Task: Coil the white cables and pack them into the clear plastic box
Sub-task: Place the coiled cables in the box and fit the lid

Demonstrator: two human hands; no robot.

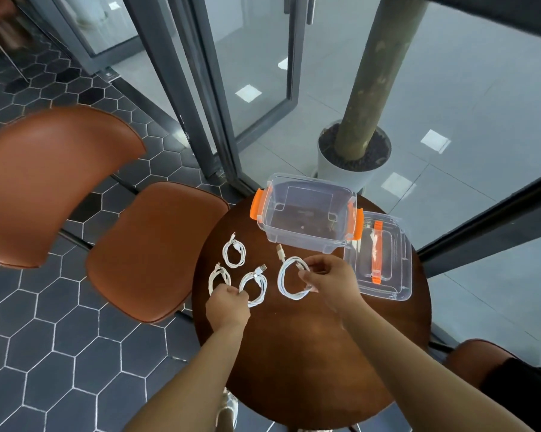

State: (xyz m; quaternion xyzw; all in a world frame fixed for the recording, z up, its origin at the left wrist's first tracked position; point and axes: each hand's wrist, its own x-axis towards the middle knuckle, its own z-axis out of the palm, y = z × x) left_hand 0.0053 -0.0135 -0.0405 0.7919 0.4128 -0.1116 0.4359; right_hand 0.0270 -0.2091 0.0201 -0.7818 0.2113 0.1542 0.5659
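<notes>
Both hands gripping coiled white cables [294,280], open clear box [306,213] behind

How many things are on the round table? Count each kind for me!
white cables, all coiled: 4
clear box, open: 1
clear lid with an orange handle: 1
Total: 6
</notes>
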